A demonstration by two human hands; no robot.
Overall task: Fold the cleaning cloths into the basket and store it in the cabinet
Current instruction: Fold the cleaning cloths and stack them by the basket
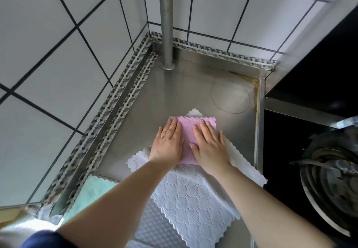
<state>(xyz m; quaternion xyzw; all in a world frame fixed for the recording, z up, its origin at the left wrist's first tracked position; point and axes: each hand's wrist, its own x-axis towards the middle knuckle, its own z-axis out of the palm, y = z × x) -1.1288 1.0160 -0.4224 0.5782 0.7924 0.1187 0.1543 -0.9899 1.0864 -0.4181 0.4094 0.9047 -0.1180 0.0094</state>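
Pressing flat, both hands, left hand (167, 143) and right hand (210, 145), are lying spread on the folded pink cloth (190, 129) atop the white cloth (193, 195), apparently to set its crease.

A steel countertop (184, 84) lies under the hands. Beyond them a metal pipe (166, 21) rises against the white tiled wall (58, 53). To their right sits a gas burner (329, 180).
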